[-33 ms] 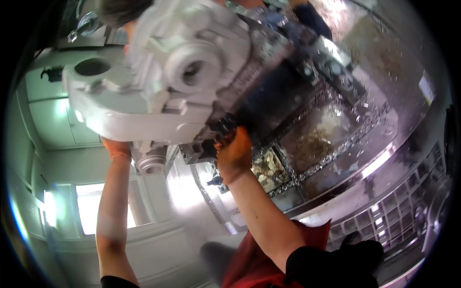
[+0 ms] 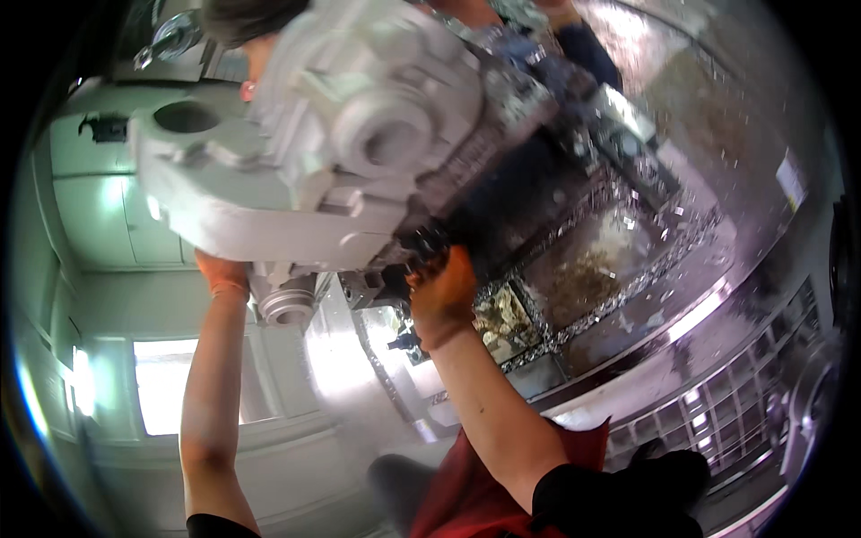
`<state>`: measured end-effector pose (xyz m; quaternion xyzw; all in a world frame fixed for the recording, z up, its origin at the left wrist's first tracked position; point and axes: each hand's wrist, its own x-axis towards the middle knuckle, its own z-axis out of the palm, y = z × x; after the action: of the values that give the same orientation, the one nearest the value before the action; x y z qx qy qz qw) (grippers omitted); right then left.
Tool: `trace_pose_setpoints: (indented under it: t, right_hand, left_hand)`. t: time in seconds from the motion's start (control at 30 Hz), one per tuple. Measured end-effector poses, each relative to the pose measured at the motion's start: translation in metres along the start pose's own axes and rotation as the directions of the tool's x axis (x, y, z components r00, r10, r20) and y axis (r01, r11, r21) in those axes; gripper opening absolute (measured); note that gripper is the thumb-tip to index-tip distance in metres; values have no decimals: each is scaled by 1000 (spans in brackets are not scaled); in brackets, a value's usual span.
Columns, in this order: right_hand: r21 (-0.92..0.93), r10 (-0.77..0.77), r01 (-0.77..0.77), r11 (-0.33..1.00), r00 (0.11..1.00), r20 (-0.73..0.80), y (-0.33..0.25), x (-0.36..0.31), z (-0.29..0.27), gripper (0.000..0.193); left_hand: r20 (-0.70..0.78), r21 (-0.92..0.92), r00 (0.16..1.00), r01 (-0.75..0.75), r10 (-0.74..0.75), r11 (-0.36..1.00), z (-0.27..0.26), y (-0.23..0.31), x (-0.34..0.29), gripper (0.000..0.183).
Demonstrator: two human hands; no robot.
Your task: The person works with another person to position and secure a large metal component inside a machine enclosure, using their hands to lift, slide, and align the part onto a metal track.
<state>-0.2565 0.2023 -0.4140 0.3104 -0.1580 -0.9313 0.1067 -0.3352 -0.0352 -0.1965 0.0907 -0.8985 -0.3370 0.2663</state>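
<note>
A large pale grey metal casting [image 2: 260, 224], with round bosses and a ring-shaped opening, fills the upper left, somewhat blurred. My left hand [image 2: 222, 273], in an orange glove, is raised against its lower left edge and grips it from below; the fingertips are hidden behind the metal. My right hand [image 2: 444, 300], also in an orange glove, is closed near the casting's lower right side. Its fingers curl round a dark part [image 2: 423, 240] beside a black fixture block [image 2: 511, 193]. The exact kind of that part cannot be made out.
Shiny metal chips [image 2: 610, 309] lie over the wet machine bed [image 2: 583, 269] at right. Another person's head [image 2: 256, 18] and dark sleeve [image 2: 587, 54] show beyond the casting. A metal grating [image 2: 735, 403] is at lower right; a bright window [image 2: 166, 386] is at left.
The casting has shifted slightly right and down in the view. Both my hands have moved a little the same way and keep their places on it and on the dark part.
</note>
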Motion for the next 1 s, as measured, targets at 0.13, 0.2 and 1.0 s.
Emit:
trace_pose_setpoints:
  t: [0.13, 0.2, 1.0]
  right_hand:
    - [-112, -134, 131, 985, 991, -21, -4, -47, 16, 24]
    - [-194, -286, 281, 940, 958, 4, -15, -62, 20, 26]
    - [-131, -88, 331, -935, 140, 986, -55, -30, 242, 38]
  left_hand:
    - [-72, 174, 977, -186, 201, 967, -11, -22, -7, 35]
    - [-125, 6, 988, -96, 96, 995, 7, -6, -15, 34]
    - [-189, 108, 977, -78, 98, 991, -13, 52, -38, 19]
